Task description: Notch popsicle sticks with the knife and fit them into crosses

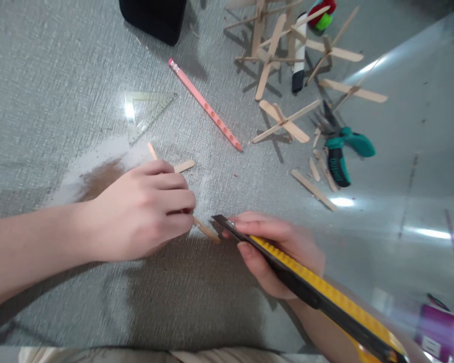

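Note:
My left hand (147, 206) is closed over crossed wooden craft sticks (184, 166) and presses them near the grey textured surface. Their ends stick out above the knuckles and on the right, and the crossing is hidden under the fingers. In my right hand (283, 247) is a yellow and black utility knife (310, 282). Its dark blade is out and points up-left, close to the stick end (210, 233) beside my left fingers. Whether the blade touches the wood I cannot tell. Fine pale dust lies around the left hand.
A pink pencil (208, 108) and a clear set square (151, 113) lie ahead. Several crossed-stick pieces (283, 122) stand at the upper right, near a white marker (299, 55). Teal-handled pliers (340, 151) lie by loose sticks (314, 190). A black case (153, 17) sits at the top.

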A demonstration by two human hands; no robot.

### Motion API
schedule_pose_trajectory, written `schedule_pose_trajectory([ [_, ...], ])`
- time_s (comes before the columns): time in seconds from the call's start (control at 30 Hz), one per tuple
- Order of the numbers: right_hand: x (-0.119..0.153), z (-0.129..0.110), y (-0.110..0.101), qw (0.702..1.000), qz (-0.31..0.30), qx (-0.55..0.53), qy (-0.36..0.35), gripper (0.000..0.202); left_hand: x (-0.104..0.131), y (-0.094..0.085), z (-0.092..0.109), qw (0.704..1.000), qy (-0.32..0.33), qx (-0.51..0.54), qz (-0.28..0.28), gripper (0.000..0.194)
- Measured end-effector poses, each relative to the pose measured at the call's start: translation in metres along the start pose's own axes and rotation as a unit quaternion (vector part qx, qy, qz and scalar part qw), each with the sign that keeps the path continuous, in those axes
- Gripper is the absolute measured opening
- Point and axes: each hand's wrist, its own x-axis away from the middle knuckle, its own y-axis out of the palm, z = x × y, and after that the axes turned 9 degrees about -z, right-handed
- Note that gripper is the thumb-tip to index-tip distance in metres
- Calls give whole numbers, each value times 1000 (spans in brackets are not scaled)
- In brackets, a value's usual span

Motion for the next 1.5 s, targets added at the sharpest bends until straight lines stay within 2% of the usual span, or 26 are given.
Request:
schedule_pose_trajectory([
  [0.23,-4,-3,0,1000,-6,15,-11,43,-1,2,-1,1000,0,-11,9,21],
  [0.43,-4,-3,-1,1000,-4,16,-6,39,-4,1,-1,999,30,-33,-6,38],
  [0.63,2,-2,1,999,38,12,3,37,-4,1,4,997,23,-71,1,34],
  [0.77,2,-3,2,999,38,16,14,36,-4,2,3,997,20,-80,7,36],
  [0.97,3,-2,3,999,43,24,20,37,-4,2,0,998,7,-56,5,35],
  [1.17,2,-1,2,999,31,25,7,43,0,1,6,999,8,-37,13,38],
  [1.33,0,-2,2,999,26,26,4,43,-1,4,6,999,7,2,46,29],
  [1.5,-6,-6,1,998,-2,69,-10,36,-1,3,1,998,-41,-34,31,20],
])
